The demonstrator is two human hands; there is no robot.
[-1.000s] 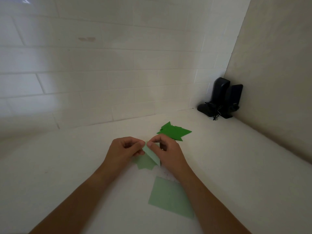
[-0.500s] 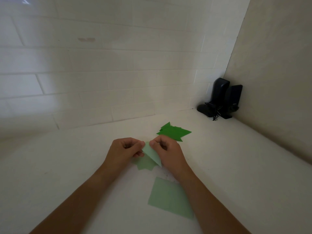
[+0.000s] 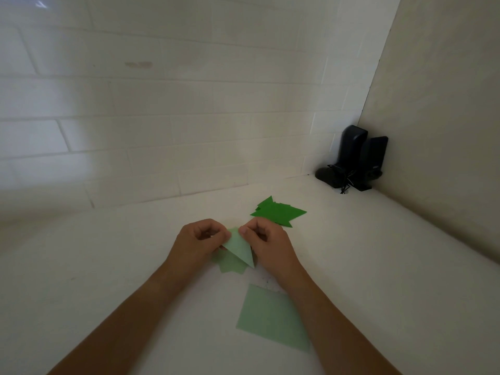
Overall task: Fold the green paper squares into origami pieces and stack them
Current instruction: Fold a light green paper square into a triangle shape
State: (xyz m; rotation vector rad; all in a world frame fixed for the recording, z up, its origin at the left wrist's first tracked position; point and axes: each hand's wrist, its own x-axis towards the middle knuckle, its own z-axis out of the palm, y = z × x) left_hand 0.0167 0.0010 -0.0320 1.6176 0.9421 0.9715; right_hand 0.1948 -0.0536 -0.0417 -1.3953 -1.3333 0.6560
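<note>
One flat pale green paper square lies nearest on the white worktop, partly under the right forearm. Beyond it, the left hand and right hand each pinch one folded pale triangle, above further pale paper. Farther back lies one dark green pile of folded pieces. Two black speakers stand in the far right corner.

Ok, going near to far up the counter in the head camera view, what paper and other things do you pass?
Flat pale green square → folded pale green piece pinched by both hands → pile of dark green folded pieces → black speakers in the corner.
</note>
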